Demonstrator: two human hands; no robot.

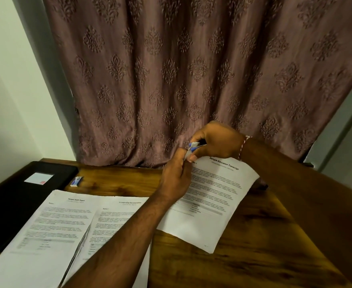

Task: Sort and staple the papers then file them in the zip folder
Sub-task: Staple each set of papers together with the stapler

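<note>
A set of papers titled "Sample Education Transcript" (210, 196) is lifted at its top left corner above the wooden table (243, 256). My left hand (176, 175) pinches that corner. My right hand (216, 142) grips a small blue and silver stapler (193, 146) whose jaws sit over the same corner. Two other paper sets lie flat at the front left: a "Sample Health Report" (46, 227) and an "Internship Documentation" set (113, 223), partly under my left forearm. The black zip folder (15, 200) lies shut at the far left.
A small white and blue staple box (77, 181) lies between the folder and the papers. A brown patterned curtain (181, 69) hangs right behind the table's back edge. Bare wood shows at the front right.
</note>
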